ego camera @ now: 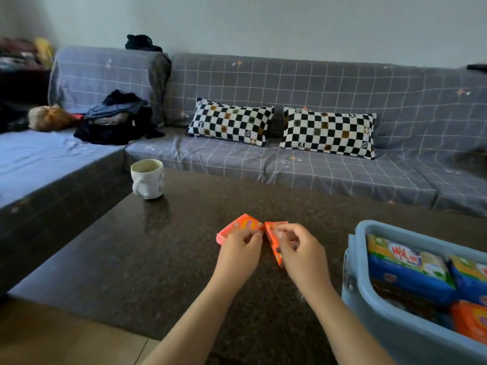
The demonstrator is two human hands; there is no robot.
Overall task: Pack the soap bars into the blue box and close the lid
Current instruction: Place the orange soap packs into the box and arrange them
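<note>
Two orange-wrapped soap bars lie side by side on the dark table. My left hand (241, 250) grips the left soap bar (242, 224) with curled fingers. My right hand (300, 250) grips the right soap bar (272, 239), which stands tilted on edge. The blue box (390, 320) sits open at the lower right, holding blue-and-yellow soap packs (405, 270) and an orange one (471, 320). No lid is in view.
A white mug (147, 178) stands near the table's far left edge. Behind the table (131, 259) runs a grey checked sofa with two chequered cushions (230, 121) and a pile of dark clothes (116, 119). Wooden floor shows at the lower left.
</note>
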